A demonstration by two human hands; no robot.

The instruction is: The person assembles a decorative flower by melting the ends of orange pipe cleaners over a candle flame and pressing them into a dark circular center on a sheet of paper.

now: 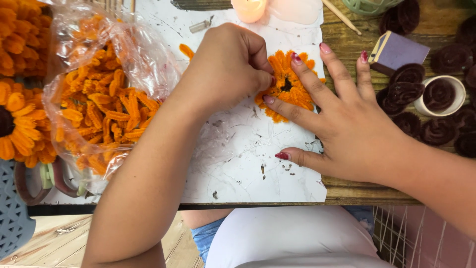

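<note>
Nearest you, at the bottom of the frame, the wooden table edge (347,196) runs across, with a white marbled sheet (248,159) lying on it under your work. In the middle of the frame your right hand (347,124) lies spread flat, its fingers pressed down on an orange fuzzy flower (290,92) with a dark centre, which sits on the sheet just above centre. Your left hand (228,64) is curled into a loose fist with its fingertips pinching at the flower's left edge, hiding part of it. To the left, a clear plastic bag (104,99) holds a heap of loose orange petal loops, and finished orange flowers (22,124) crowd the left edge. At the right, dark brown rolled rosettes (411,94) lie scattered, one resting inside a small white cup (456,94), beside a purple box (396,52). At the top edge stands a pale peach candle (249,9).
</note>
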